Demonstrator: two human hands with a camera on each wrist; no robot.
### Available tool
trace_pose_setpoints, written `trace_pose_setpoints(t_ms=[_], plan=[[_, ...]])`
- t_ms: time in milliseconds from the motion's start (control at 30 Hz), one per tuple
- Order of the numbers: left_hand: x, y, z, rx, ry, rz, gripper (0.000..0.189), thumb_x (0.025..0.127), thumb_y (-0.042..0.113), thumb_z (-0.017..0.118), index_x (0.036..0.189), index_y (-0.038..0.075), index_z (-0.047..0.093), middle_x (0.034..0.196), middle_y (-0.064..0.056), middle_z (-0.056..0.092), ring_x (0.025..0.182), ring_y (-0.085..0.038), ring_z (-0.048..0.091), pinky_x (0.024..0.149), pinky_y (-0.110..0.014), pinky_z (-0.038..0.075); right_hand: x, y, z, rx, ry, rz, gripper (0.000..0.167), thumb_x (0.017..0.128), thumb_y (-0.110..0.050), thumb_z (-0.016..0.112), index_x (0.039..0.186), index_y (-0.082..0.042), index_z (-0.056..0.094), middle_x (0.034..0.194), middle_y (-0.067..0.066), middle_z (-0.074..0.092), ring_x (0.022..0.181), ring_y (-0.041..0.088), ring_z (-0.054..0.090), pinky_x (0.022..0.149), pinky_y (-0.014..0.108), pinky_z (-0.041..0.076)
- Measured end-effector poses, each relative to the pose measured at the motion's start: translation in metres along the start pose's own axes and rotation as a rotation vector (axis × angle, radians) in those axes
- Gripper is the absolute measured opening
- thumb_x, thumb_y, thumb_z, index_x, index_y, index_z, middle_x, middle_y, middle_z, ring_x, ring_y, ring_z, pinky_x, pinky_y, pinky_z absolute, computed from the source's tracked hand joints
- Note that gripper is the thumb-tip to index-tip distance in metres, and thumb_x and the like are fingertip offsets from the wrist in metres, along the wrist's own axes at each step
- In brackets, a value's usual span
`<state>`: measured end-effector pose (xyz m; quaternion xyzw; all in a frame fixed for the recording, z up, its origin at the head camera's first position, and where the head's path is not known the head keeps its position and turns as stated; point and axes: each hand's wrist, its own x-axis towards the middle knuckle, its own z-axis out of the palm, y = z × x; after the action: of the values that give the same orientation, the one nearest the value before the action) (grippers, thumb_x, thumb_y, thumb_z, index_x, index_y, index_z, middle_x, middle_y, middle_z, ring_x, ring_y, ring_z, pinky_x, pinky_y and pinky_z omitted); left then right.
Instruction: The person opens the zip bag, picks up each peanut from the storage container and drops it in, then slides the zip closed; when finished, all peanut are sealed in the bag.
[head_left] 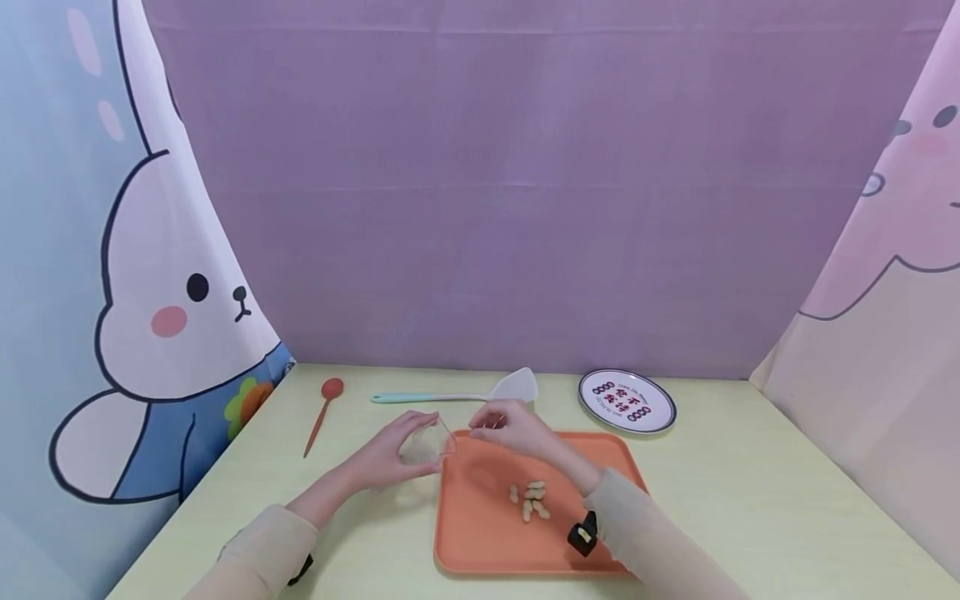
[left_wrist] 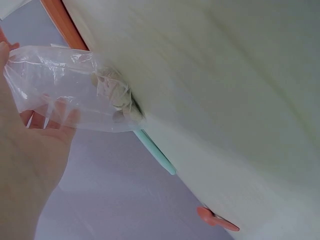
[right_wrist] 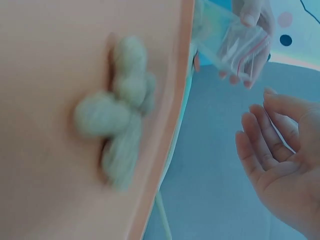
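Observation:
My left hand (head_left: 393, 454) grips a clear plastic zip bag (left_wrist: 62, 87) at the left edge of the orange tray. Several peanuts (left_wrist: 116, 92) lie gathered in the bag's far end. In the right wrist view, a red line runs along the mouth end of the bag (right_wrist: 242, 45). My right hand (right_wrist: 287, 155) is just beside that mouth, over the tray's back edge, with fingers loosely bent and nothing visible in them. On the orange tray (head_left: 480, 542), a small cluster of peanuts (head_left: 535, 493) sits below my right forearm.
Toward the back of the pale table lies a white spatula (head_left: 513, 386) with a mint handle. Left of it is a red spoon (head_left: 322, 408). A white plate (head_left: 628, 402) with red lettering stands at the back right. A purple curtain (head_left: 480, 208) hangs behind.

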<state>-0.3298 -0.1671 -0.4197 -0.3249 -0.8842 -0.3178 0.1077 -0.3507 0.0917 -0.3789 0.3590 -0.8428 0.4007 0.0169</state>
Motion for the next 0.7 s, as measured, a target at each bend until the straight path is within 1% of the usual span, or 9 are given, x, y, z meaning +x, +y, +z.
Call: trace_pose_setpoints(t_ms=[133,233,300,333,400,533,567,633,700], plan=[[0.001,-0.001,0.001,0.006,0.004,0.016,0.073,0.079,0.044,0.072,0.137,0.009,0.046,0.129,-0.003,0.053,0.122,-0.024,0.050,0.100,-0.048,0.042,-0.011,0.006,-0.012,0.001,-0.009,-0.011,0.012,0.085,-0.016,0.069,0.094,-0.008,0.070,0.086,0.003,0.071,0.073,0.010,0.060,0.068,0.025,0.052],[0.001,0.000,0.001,0.004,0.006,0.026,0.073,0.079,0.043,0.073,0.137,0.008,0.047,0.128,-0.003,0.053,0.121,-0.024,0.050,0.100,-0.048,0.042,-0.018,0.013,-0.019,-0.010,-0.018,-0.002,0.010,0.085,-0.014,0.069,0.093,-0.008,0.070,0.085,0.004,0.071,0.072,0.009,0.061,0.068,0.024,0.052],[0.001,-0.001,0.001,0.004,0.007,0.030,0.073,0.079,0.044,0.073,0.137,0.006,0.047,0.128,-0.003,0.054,0.121,-0.024,0.051,0.100,-0.048,0.042,-0.022,0.020,-0.022,-0.016,-0.027,0.007,0.011,0.085,-0.014,0.069,0.093,-0.007,0.070,0.085,0.005,0.071,0.071,0.008,0.061,0.068,0.023,0.052],[0.001,-0.001,0.001,0.003,0.005,0.028,0.073,0.079,0.044,0.072,0.137,0.007,0.047,0.128,-0.003,0.054,0.121,-0.024,0.050,0.100,-0.048,0.042,-0.025,0.018,-0.024,-0.015,-0.031,0.013,0.011,0.084,-0.012,0.069,0.092,-0.005,0.070,0.084,0.007,0.071,0.071,0.009,0.061,0.068,0.023,0.052],[0.000,-0.001,0.001,0.006,0.005,0.028,0.074,0.079,0.044,0.072,0.136,0.006,0.047,0.127,-0.004,0.054,0.121,-0.024,0.050,0.100,-0.048,0.042,-0.029,0.026,-0.027,-0.010,-0.048,0.026,0.015,0.084,-0.014,0.069,0.094,-0.002,0.069,0.085,0.007,0.071,0.072,0.009,0.060,0.068,0.022,0.052],[0.000,-0.003,0.003,0.010,0.005,0.031,0.074,0.079,0.044,0.072,0.136,0.005,0.047,0.128,-0.004,0.054,0.122,-0.025,0.050,0.100,-0.048,0.042,-0.040,0.037,-0.034,-0.001,-0.105,0.059,0.020,0.086,-0.015,0.068,0.099,0.001,0.069,0.092,0.008,0.071,0.081,0.011,0.062,0.074,0.023,0.052],[0.001,-0.003,0.003,0.010,0.007,0.033,0.074,0.079,0.044,0.072,0.136,0.004,0.047,0.127,-0.004,0.054,0.121,-0.025,0.050,0.100,-0.048,0.042,-0.042,0.044,-0.035,-0.004,-0.121,0.066,0.022,0.086,-0.016,0.067,0.100,0.000,0.069,0.094,0.007,0.070,0.084,0.011,0.062,0.076,0.023,0.052],[0.001,-0.004,0.003,0.011,0.008,0.034,0.074,0.079,0.044,0.072,0.136,0.005,0.047,0.128,-0.003,0.054,0.121,-0.025,0.050,0.100,-0.049,0.042,-0.046,0.046,-0.038,-0.024,-0.147,0.070,0.022,0.087,-0.016,0.066,0.102,0.000,0.069,0.097,0.007,0.070,0.088,0.012,0.063,0.078,0.024,0.051],[0.001,-0.004,0.003,0.011,0.011,0.035,0.074,0.079,0.045,0.072,0.136,0.005,0.047,0.127,-0.003,0.054,0.121,-0.025,0.051,0.100,-0.049,0.042,-0.049,0.048,-0.040,-0.048,-0.164,0.066,0.022,0.088,-0.017,0.065,0.101,0.000,0.069,0.097,0.007,0.071,0.088,0.012,0.063,0.078,0.023,0.051]])
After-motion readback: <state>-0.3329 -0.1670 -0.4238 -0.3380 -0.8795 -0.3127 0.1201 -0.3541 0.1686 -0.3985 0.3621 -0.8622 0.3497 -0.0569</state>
